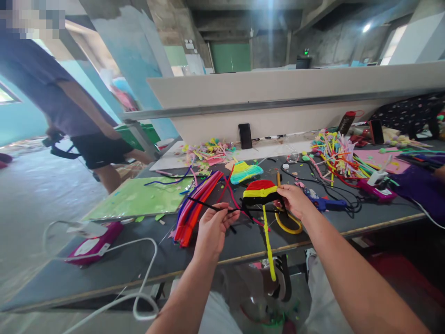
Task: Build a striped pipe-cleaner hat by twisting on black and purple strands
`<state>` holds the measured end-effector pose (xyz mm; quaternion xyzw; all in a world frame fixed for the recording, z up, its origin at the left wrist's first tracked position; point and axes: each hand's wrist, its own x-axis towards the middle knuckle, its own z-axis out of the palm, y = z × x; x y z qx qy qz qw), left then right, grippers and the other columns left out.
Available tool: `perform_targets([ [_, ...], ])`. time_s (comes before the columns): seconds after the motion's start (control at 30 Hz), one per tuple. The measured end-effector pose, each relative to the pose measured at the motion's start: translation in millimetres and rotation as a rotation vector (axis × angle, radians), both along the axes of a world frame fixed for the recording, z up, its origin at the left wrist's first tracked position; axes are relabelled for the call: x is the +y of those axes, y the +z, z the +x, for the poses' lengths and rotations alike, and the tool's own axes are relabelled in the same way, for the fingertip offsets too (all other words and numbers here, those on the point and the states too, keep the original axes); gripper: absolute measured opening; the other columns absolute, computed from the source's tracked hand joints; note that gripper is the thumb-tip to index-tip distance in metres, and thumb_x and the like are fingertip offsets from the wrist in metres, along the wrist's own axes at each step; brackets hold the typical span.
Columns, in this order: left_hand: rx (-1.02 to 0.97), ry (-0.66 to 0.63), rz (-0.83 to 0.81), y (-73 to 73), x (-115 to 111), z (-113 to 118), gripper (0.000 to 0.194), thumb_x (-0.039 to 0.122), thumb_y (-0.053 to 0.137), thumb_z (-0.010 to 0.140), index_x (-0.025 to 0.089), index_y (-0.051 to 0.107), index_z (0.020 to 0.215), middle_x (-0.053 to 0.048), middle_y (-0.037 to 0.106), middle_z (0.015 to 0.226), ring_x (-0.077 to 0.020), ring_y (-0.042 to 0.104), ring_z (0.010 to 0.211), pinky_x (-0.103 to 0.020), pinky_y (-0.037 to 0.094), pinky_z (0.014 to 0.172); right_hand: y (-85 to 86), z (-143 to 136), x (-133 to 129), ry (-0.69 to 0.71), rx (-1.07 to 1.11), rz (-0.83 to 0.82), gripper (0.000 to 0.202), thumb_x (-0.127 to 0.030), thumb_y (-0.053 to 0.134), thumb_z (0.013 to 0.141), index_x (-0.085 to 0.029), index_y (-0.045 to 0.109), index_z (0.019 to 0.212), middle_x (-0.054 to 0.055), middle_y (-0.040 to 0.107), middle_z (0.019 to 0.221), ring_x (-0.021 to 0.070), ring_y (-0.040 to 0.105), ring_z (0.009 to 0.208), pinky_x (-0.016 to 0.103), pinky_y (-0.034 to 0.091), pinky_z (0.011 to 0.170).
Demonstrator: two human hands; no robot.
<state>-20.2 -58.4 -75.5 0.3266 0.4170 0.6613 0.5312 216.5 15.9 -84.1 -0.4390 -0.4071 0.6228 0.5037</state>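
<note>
Between thumb and fingers, my left hand point(216, 225) pinches a black pipe cleaner point(203, 203) that stretches left over a pipe cleaner bundle. My right hand point(291, 200) grips the right edge of a red, yellow and black pipe cleaner piece point(260, 191), fingertips partly hidden behind it. From that piece a yellow stem point(267, 241) hangs down past the table edge. Just behind lies a yellow and turquoise piece point(245, 171). Yellow-handled scissors point(289, 225) rest below my right hand. The red, pink and purple bundle point(194, 215) lies left of my left hand.
A green sheet point(135, 197) and a magenta power strip point(93, 243) with a white cable are at left. Right of my hands lie a blue glue gun point(325, 203) and black cables. A phone point(245, 136) leans against the board behind. A person point(86, 102) stands at far left.
</note>
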Motion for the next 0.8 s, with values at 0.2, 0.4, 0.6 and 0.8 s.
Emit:
perform_targets([
  [0.2, 0.099, -0.042, -0.02, -7.6, -7.5, 19.2, 0.027, 0.027, 0.071, 0.067, 0.012, 0.062, 0.087, -0.005, 0.068, 0.075, -0.0179, 0.069, 0.076, -0.029, 0.055, 0.075, 0.4, -2.7, -2.8, -0.016, -0.04, -0.011, 0.01, -0.025, 0.061, 0.071, -0.018, 0.064, 0.078, 0.003, 0.07, 0.073, 0.0124, 0.06, 0.051, 0.024, 0.05, 0.048],
  [0.4, 0.335, -0.188, -0.126, -11.0, -10.3, 35.3, 0.033, 0.035, 0.071, 0.067, 0.01, 0.065, 0.088, -0.004, 0.065, 0.06, -0.0168, 0.065, 0.054, -0.027, 0.055, 0.053, -4.0, -5.9, 0.3, -0.049, -0.209, 0.078, 0.014, -0.03, 0.058, 0.072, -0.019, 0.063, 0.078, 0.002, 0.067, 0.067, 0.0127, 0.058, 0.05, 0.023, 0.046, 0.048],
  [0.6, 0.256, -0.188, -0.167, -11.4, -12.2, 44.5, 0.034, 0.035, 0.068, 0.071, 0.011, 0.062, 0.094, -0.008, 0.068, 0.078, -0.016, 0.066, 0.054, -0.027, 0.055, 0.051, -5.9, 0.5, 3.3, -0.158, -0.615, 0.209, 0.015, -0.029, 0.055, 0.073, -0.019, 0.063, 0.066, 0.001, 0.063, 0.061, 0.0153, 0.057, 0.059, 0.025, 0.04, 0.057],
  [0.8, 0.224, -0.159, -0.211, -17.0, -12.5, 38.2, 0.034, 0.034, 0.068, 0.072, 0.012, 0.06, 0.097, -0.008, 0.067, 0.082, -0.0156, 0.066, 0.052, -0.026, 0.055, 0.048, 2.7, -3.2, -8.5, -0.273, -1.008, 0.379, 0.01, -0.024, 0.058, 0.076, -0.019, 0.066, 0.079, 0.009, 0.066, 0.084, 0.0239, 0.054, 0.089, 0.033, 0.033, 0.079],
])
